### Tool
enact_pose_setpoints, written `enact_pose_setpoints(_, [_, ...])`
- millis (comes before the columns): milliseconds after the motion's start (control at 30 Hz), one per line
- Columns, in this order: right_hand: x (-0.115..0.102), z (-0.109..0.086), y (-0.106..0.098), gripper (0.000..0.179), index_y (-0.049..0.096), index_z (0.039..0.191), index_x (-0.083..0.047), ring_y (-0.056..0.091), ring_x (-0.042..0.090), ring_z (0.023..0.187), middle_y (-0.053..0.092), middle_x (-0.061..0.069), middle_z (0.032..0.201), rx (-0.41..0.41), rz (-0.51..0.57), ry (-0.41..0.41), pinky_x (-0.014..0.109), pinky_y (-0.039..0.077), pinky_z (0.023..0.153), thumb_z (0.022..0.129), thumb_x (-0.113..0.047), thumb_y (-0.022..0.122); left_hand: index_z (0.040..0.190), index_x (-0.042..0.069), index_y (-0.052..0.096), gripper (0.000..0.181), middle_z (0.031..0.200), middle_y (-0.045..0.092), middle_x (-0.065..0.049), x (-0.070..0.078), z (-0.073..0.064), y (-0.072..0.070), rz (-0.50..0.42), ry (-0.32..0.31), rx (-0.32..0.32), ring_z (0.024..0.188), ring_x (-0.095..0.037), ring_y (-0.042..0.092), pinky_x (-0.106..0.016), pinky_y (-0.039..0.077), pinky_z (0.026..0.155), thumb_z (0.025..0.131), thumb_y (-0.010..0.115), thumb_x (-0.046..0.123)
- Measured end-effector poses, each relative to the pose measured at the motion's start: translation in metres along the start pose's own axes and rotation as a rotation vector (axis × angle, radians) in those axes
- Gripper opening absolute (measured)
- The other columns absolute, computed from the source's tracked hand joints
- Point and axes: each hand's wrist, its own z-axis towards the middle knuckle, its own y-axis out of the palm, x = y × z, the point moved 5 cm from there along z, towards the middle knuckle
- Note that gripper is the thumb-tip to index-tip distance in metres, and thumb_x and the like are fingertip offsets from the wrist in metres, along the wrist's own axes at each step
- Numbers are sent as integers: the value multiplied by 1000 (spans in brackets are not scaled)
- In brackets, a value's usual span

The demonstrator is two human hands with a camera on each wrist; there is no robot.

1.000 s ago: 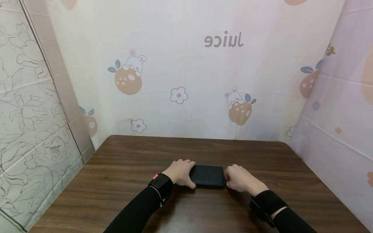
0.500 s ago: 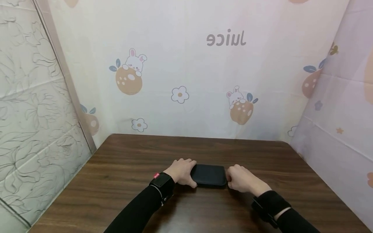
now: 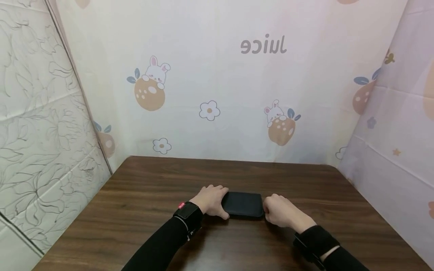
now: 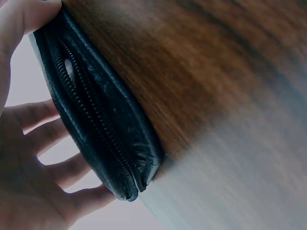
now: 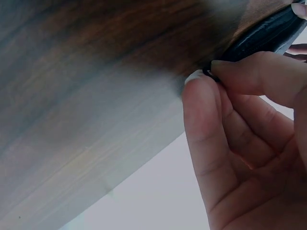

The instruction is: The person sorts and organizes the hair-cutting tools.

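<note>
A black zip wallet (image 3: 242, 205) lies flat on the table between both hands. My left hand (image 3: 211, 201) grips its left end, thumb at the near edge and fingers spread toward the far side. In the left wrist view the zipper teeth (image 4: 88, 103) stand apart along the wallet's edge, and a small pale patch (image 4: 70, 73) shows between them. At the right end is my right hand (image 3: 284, 212), fingers curled. The right wrist view has its thumb and index finger pinching a small dark zipper pull (image 5: 208, 71), mostly hidden by the fingertips.
The brown wood-grain table (image 3: 162, 173) reaches back to a pale printed curtain (image 3: 210, 75). Another printed curtain (image 3: 390, 150) hangs along the right, and a flower-patterned sheet (image 3: 44, 131) covers the left side. Black bands (image 3: 190, 215) sit on both wrists.
The left-hand sheet's edge has shifted right in the head view. Hands and wallet keep nearly the same places, a few pixels farther right than a second ago.
</note>
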Motion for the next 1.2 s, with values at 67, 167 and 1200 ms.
enact_pose_setpoints(67, [0,-2,1,38,47,58,-19,27,6,47,29,-9,54,2,1,-6,25,24,49,83,3,66,150,18,50,87,144,56,-2,1,0,1,0,0,2,125,-28,54,-50,43,104,77,82,55])
enact_pose_setpoints(167, [1,-5,1,36,51,58,-18,29,5,47,32,-10,54,18,-2,-22,25,25,48,84,2,67,150,18,50,87,144,56,-2,2,0,2,3,-1,8,125,-29,54,-50,43,104,77,82,55])
enact_pose_setpoints(1200, [-9,-10,0,32,58,60,-18,36,5,45,42,-10,52,45,11,30,23,30,46,83,2,67,149,19,51,88,144,56,0,0,-4,-2,-20,-2,6,126,-27,54,-49,42,104,76,83,56])
